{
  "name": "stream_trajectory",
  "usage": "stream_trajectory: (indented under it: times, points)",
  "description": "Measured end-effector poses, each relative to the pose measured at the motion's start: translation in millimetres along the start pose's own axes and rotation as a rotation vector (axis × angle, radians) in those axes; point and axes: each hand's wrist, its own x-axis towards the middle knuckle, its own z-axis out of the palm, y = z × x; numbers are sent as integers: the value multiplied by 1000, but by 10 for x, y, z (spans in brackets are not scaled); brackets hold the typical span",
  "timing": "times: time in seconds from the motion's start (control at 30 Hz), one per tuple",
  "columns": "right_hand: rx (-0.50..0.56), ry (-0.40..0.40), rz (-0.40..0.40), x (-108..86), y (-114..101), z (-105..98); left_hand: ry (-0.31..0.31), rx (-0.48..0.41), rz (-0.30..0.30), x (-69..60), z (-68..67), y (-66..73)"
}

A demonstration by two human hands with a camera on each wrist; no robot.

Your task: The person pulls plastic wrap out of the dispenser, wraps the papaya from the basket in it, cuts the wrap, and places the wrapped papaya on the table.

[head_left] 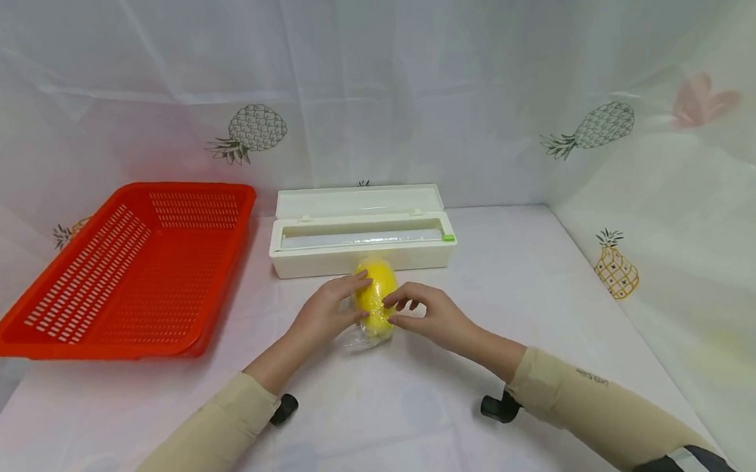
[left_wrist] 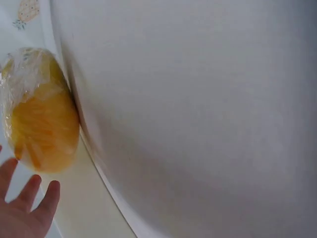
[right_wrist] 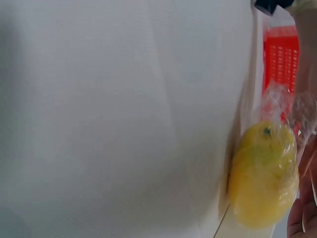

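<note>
A yellow oval fruit (head_left: 375, 295), which looks like a mango, lies wrapped in clear plastic film just in front of a white film dispenser (head_left: 359, 257). Loose film (head_left: 364, 339) bunches at its near end. My left hand (head_left: 329, 309) is at the fruit's left side, fingertips at its edge; in the left wrist view its fingers spread apart, fairly straight. From the right, my right hand (head_left: 435, 315) has bent fingers and thumb near the wrapping, with a gap between them. Only part of the right fingers (right_wrist: 295, 218) shows beside the wrapped fruit in the right wrist view.
The dispenser's lid (head_left: 357, 201) stands raised, showing a film roll (head_left: 361, 238) inside; a green piece (head_left: 449, 237) sits at its right end. A red plastic basket (head_left: 157, 287) stands at the left. Printed white cloth covers the table (head_left: 371, 449) and walls.
</note>
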Motion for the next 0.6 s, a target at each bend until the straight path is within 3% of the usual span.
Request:
stream_trajectory:
  times: [0.17,0.37,0.47,0.6]
  points:
    - [-110,-33,-157,-53,-8,83,-68,41,104,44,-24,-85]
    - [-272,29,-402,-67,-43,174,-93,107,141,103,-74,-83]
    - [-303,54,-385,-28,-86,192,-92,134,167,141,-72,-89]
    - [-311,24,-245,9,-115,205,-90,174,206,178,-68,-82]
